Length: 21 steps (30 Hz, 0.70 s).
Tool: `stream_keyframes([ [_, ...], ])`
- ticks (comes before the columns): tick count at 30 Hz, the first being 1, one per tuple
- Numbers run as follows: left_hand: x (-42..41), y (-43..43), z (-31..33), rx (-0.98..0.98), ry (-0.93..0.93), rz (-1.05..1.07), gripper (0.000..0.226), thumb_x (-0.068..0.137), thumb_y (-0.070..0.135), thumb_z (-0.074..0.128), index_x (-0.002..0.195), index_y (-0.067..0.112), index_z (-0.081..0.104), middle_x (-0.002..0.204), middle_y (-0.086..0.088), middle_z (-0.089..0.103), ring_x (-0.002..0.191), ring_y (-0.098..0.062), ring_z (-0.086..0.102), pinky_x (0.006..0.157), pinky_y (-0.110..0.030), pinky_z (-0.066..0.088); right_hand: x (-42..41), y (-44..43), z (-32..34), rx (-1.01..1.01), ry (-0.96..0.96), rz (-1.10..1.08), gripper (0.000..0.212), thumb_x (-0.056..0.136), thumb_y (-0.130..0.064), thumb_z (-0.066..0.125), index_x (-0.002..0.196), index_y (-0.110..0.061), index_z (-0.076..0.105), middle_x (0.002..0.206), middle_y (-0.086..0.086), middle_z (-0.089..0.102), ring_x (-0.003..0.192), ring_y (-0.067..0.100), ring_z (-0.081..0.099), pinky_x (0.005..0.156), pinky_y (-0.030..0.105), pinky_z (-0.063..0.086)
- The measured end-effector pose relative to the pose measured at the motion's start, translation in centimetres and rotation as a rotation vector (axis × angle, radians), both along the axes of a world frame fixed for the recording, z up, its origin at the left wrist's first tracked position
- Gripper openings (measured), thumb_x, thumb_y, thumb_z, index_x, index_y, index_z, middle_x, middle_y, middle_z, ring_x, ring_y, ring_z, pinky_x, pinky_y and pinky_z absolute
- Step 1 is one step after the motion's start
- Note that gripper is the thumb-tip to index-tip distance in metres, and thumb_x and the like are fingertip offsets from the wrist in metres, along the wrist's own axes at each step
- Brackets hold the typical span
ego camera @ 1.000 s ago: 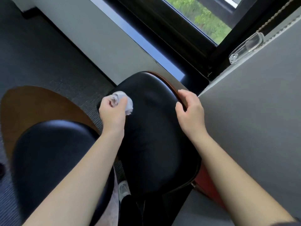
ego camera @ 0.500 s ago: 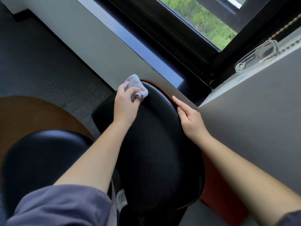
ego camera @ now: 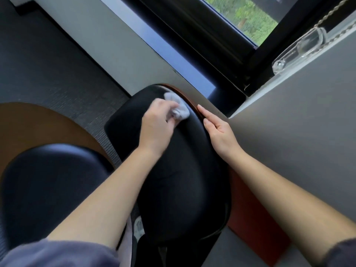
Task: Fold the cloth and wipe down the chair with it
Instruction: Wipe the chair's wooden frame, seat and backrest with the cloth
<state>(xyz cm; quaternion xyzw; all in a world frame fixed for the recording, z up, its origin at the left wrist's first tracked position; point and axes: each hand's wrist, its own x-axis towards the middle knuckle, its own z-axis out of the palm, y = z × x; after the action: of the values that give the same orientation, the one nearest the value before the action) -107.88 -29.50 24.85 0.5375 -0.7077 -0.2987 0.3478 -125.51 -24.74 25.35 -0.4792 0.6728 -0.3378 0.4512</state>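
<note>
The chair's black padded backrest (ego camera: 179, 180) fills the middle of the view, with a thin wooden rim along its right edge. A bunched white cloth (ego camera: 178, 106) lies pressed on the upper right part of the backrest, near the rim. My left hand (ego camera: 157, 123) is shut on the cloth and looks motion-blurred. My right hand (ego camera: 218, 132) rests flat along the backrest's right rim with fingers straight and holds nothing. The chair's black seat cushion (ego camera: 50, 189) sits at the lower left on a wooden shell (ego camera: 38, 124).
A grey partition wall (ego camera: 298, 151) stands close on the right of the chair. Behind it run a grey wall and a dark window frame (ego camera: 192, 35). Dark carpet (ego camera: 48, 64) covers the floor at left. A clear plastic holder (ego camera: 300, 49) sits on the partition top.
My left hand has carried the cloth from the backrest's left edge up over the top and across to the right, near the rim. My right hand has flattened along the rim.
</note>
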Motion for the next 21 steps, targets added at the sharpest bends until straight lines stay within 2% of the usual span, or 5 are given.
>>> stream_keyframes([
  [5,-0.5,0.5,0.4,0.047,-0.003,0.062,0.017,0.085,0.005,0.066,0.101,0.010,0.069,0.091,0.001,0.050,0.079,-0.015,0.054,0.077,-0.029,0.048,-0.4,1.9,0.1,0.002,-0.002,-0.014,0.040,0.102,-0.016,0.042,0.139,-0.031,0.049,0.135,-0.027,0.049,0.124,-0.016,0.041,0.102,0.004,0.029],
  [8,-1.1,1.1,0.5,0.041,-0.038,0.082,0.024,0.087,0.009,0.066,0.111,0.011,0.068,0.095,-0.001,0.048,0.083,-0.017,0.054,0.080,-0.030,0.049,-0.3,3.0,-0.1,-0.037,0.025,-0.041,0.040,0.102,-0.015,0.042,0.138,-0.031,0.050,0.132,-0.029,0.049,0.122,-0.019,0.041,0.100,0.001,0.028],
  [11,-0.3,2.4,0.8,0.085,-0.023,-0.032,0.035,0.090,0.020,0.063,0.125,0.015,0.064,0.100,0.003,0.046,0.090,-0.007,0.051,0.084,-0.006,0.037,-0.1,3.1,-0.2,-0.070,0.054,-0.064,0.039,0.101,-0.014,0.044,0.136,-0.029,0.052,0.132,-0.024,0.052,0.123,-0.013,0.044,0.103,0.004,0.029],
  [15,0.1,-0.7,1.6,0.212,-0.005,0.026,0.022,0.095,0.038,0.060,0.087,0.019,0.069,0.096,0.000,0.053,0.086,-0.005,0.052,0.073,-0.014,0.033,0.1,3.0,-0.1,-0.073,0.091,-0.063,0.038,0.101,-0.015,0.044,0.135,-0.030,0.054,0.132,-0.024,0.052,0.124,-0.011,0.044,0.103,0.004,0.029],
  [21,-0.5,1.8,0.6,0.076,-0.128,-0.069,0.045,0.079,0.026,0.081,0.119,0.013,0.063,0.117,0.001,0.051,0.097,-0.004,0.046,0.083,-0.013,0.033,0.3,3.4,-0.1,-0.110,0.127,-0.102,0.037,0.100,-0.015,0.046,0.134,-0.026,0.056,0.133,-0.017,0.055,0.125,-0.006,0.046,0.108,0.013,0.032],
])
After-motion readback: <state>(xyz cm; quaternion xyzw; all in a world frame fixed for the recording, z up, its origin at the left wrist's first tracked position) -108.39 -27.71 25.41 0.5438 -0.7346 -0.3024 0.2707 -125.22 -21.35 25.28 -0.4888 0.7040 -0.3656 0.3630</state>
